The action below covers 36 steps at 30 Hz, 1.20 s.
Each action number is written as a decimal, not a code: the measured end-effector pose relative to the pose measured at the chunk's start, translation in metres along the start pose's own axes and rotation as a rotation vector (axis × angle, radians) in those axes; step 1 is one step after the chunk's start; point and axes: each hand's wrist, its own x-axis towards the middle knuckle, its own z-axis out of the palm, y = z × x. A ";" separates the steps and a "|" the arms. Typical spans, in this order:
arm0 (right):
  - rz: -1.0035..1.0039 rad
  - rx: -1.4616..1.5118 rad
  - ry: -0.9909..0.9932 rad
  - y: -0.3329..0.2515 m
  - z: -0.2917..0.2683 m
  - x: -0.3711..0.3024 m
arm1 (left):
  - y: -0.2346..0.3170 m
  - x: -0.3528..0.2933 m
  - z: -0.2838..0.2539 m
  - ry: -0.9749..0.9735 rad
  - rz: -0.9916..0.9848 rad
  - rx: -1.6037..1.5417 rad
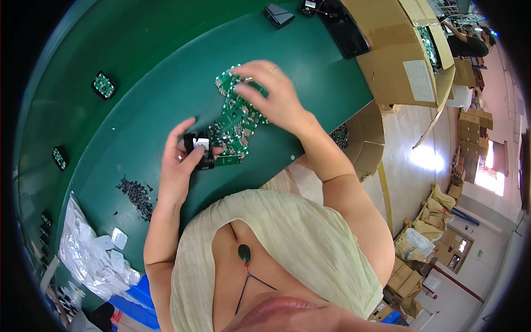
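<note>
My left hand (177,159) is closed around a small black plastic housing (208,161), its thumb pressed across the front. A white patch shows inside the housing. Right beside it, a heap of green circuit boards (239,123) spreads over the green table. At the heap's far end is my right hand (272,94), thumb and forefinger apart over the boards. I see no board lifted in it; some fingertips are hidden. Small black parts (135,196) lie in a loose pile to the left of my left forearm.
Housings fitted with boards (103,85) sit along a green strip at left. Clear plastic bags (91,243) with whitish pieces lie at near left. A dark tablet-like panel (344,30) and a grey block (279,16) are at the back. Cardboard boxes (387,52) stand against the table's right side.
</note>
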 end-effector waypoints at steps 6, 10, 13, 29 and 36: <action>0.258 -0.376 -0.042 0.009 -0.007 -0.020 | -0.009 0.009 0.001 0.162 0.180 0.136; 0.231 -0.391 -0.022 0.015 -0.002 -0.027 | -0.009 0.009 -0.002 0.174 0.107 -0.015; 0.316 -0.350 -0.048 0.013 -0.002 -0.028 | 0.007 0.002 0.011 0.180 0.107 -0.009; 0.344 0.471 0.107 -0.028 0.004 -0.039 | 0.003 0.004 0.003 0.168 -0.027 -0.297; -0.074 -0.023 0.086 -0.049 0.015 -0.041 | 0.003 0.003 0.007 0.117 -0.013 -0.427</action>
